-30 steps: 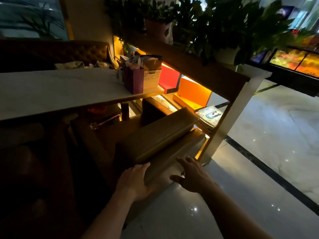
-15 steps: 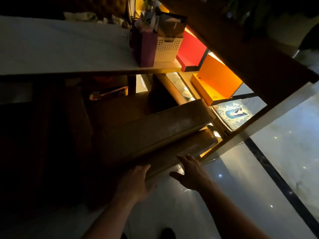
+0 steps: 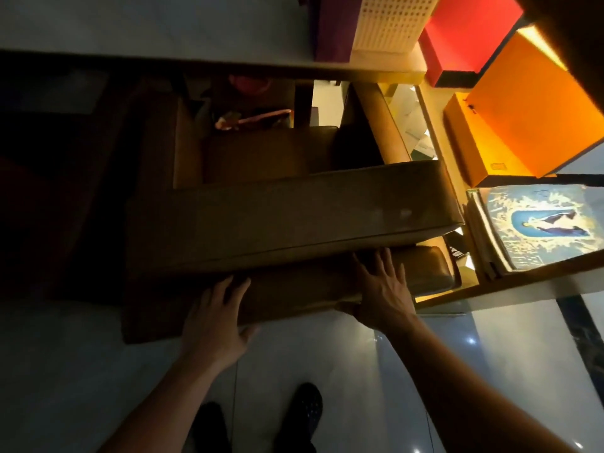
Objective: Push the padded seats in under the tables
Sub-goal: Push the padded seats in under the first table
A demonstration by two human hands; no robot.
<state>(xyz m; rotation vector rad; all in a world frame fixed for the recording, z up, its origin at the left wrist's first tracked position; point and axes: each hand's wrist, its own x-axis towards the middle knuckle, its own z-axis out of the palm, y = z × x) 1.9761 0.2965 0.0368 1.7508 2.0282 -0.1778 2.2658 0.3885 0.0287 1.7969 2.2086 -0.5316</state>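
A brown padded seat stands below the pale table, its thick backrest cushion across the middle of the view and its front part beneath the tabletop edge. My left hand lies flat against the seat's lower back panel, fingers straight. My right hand presses the same panel further right, fingers spread just under the backrest cushion. Neither hand curls round anything. The left side of the seat is lost in shadow.
A purple box and a white perforated basket stand on the table's right end. A lit shelf unit to the right holds a red box, an orange box and a picture book. Glossy floor and my shoes lie below.
My head has tipped down and moved closer. Both hands have slid forward onto the seat's back panel, and the seat sits a little further under the table.
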